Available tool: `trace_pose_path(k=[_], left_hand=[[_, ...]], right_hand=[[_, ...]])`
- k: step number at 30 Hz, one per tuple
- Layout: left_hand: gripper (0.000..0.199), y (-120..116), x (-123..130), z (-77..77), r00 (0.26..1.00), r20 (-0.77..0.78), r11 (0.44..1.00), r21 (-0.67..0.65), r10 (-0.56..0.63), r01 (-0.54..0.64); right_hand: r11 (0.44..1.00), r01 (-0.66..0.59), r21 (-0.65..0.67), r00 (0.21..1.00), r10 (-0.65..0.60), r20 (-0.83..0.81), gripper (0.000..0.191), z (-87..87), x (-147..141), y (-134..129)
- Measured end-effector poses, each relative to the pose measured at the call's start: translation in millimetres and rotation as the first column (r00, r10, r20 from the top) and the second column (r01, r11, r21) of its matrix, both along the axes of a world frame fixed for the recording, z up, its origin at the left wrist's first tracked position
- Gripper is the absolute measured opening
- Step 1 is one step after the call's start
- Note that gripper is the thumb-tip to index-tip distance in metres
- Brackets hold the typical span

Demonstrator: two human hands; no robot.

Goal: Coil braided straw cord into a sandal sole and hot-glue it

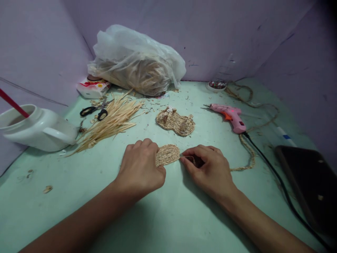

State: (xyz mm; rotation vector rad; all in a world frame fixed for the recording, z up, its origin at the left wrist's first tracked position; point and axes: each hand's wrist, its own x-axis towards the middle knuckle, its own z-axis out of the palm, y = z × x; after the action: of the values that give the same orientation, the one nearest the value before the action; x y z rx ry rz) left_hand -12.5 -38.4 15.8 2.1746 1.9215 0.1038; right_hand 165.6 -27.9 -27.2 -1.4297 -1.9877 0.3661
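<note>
A flat coiled piece of braided straw [168,154] lies on the green table, its left part hidden under my left hand [143,167]. My left hand is closed around that end, with the thumb at its near edge. At the piece's right end, my right hand [206,163] pinches the braided cord between thumb and forefinger. From behind my right hand the cord [249,165] runs out to the right and curves up. Just beyond the piece sits a finished-looking woven sole shape [176,121] with white beads at its upper left.
A pink glue gun [229,116] with a black cable lies at the right, near a dark phone [308,186]. Loose straw strips [113,121], scissors [96,111] and a white jug [44,128] are at the left. Behind stand a plastic bag [139,63] and a bead dish [216,86].
</note>
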Motion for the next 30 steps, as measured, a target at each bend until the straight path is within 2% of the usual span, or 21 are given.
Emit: trace_pose_path(k=[9,18,22,30], left_hand=[[0.021,0.0,-0.8,0.1,1.0,-0.009,1.0,0.005,-0.011,0.011],[0.021,1.2,1.6,-1.8,1.0,-0.005,1.0,0.014,0.016,-0.016],[0.021,1.1,0.7,-1.8,1.0,0.006,1.0,0.02,0.016,-0.016],[0.02,1.3,-0.6,-1.8,1.0,0.019,1.0,0.023,-0.001,0.001]], right_hand=[[1.0,-0.007,0.009,0.999,0.007,0.045,0.003,-1.2,-1.3,2.2],[0.993,0.018,-0.113,0.996,-0.009,0.085,0.002,4.9,-3.0,5.4],[0.996,-0.005,-0.093,0.993,0.016,0.115,0.006,6.9,-4.5,5.5],[0.998,-0.008,-0.057,0.998,0.011,0.06,0.008,3.2,-3.2,2.8]])
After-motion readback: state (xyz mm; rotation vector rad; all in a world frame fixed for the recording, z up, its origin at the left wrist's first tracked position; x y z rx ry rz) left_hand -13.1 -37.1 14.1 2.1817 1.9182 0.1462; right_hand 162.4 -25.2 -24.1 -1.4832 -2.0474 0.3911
